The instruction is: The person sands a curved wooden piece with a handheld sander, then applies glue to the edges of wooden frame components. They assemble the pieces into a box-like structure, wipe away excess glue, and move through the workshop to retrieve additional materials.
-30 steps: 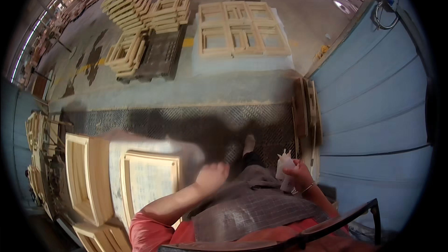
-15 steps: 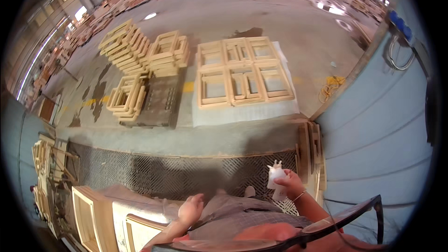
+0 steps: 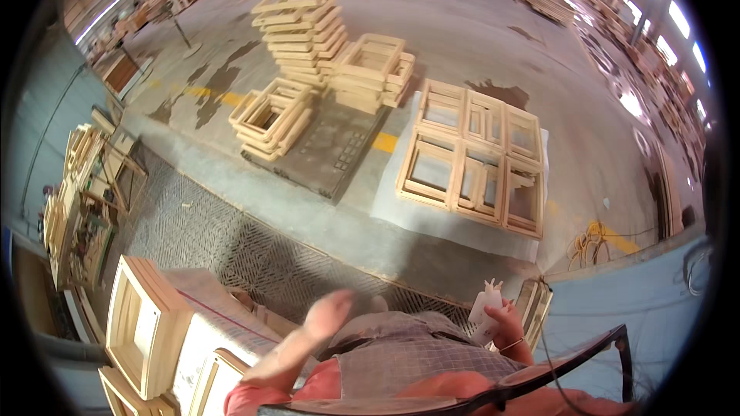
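My right hand (image 3: pixel 506 323), low at the right, is closed around a white object (image 3: pixel 484 310) with several short, pale prongs at its top; its exact kind is unclear. Motion blurs my left hand (image 3: pixel 328 314) in front of my body, so its fingers do not show clearly. Nothing is visible in it. To its left, a wooden frame (image 3: pixel 222 385) lies on a covered surface (image 3: pixel 220 322). Beside that stands a stack of deeper wooden frames (image 3: pixel 169 314).
Wooden frames (image 3: pixel 455 208) lie in rows on a white sheet (image 3: pixel 389 212) ahead. Taller frame stacks (image 3: pixel 304 38) stand on and by a dark platform (image 3: pixel 308 173). A black mat (image 3: pixel 223 250) covers the floor before me. Yellow cord (image 3: pixel 590 246) lies by the blue wall (image 3: pixel 624 281).
My view has swung left, so the floor frames appear farther right. My left hand has moved and blurred. The white object remains in my right hand.
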A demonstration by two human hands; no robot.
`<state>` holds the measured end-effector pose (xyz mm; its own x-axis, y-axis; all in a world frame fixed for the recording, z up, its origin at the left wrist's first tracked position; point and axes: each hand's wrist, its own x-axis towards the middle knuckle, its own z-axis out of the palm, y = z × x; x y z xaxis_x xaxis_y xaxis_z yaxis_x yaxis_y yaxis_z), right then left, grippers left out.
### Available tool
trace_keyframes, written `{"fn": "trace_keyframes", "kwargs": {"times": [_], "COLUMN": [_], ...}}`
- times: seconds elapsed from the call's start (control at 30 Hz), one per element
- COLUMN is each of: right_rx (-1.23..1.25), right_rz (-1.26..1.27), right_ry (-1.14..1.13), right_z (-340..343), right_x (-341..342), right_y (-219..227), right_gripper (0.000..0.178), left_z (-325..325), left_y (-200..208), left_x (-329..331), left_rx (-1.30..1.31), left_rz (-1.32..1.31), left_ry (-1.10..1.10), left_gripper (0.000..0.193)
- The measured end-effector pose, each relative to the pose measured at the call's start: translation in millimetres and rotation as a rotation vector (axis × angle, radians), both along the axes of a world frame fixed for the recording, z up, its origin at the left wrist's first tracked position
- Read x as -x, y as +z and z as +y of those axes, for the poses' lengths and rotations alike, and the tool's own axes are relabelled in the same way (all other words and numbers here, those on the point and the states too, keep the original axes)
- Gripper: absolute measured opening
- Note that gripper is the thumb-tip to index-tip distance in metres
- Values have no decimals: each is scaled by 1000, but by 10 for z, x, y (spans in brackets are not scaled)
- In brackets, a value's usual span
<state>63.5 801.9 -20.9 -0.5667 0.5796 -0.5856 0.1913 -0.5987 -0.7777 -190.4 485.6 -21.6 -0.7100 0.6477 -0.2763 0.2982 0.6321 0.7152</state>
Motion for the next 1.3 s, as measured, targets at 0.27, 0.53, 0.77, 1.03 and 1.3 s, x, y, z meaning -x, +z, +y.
{"fn": "trace_keyframes", "kwargs": {"times": [0.27,0.53,0.77,1.03,1.3], "right_rx": [-160,47,95,162,-31], "right_rz": [58,34,48,-41,-255], "right_ry": [468,647,871,1012,887], "right_z": [681,692,-178,-1472,-2019], "right_x": [1346,3381,4727,6141,7150], "right_y": [-454,-120,129,-50,-93], "right_gripper": [40,35,30,27,35], "left_z": [616,989,99,-1242,-2085], "left_y": [2061,2712,2423,1747,824], "left_x": [1261,1225,2267,3320,4743], "left_rx": [-1020,-1526,-1469,-1284,-427], "left_rz": [-203,-70,232,72,-154], "left_ry": [-224,87,-228,310,449], "left_gripper": [50,45,63,61,41]}}
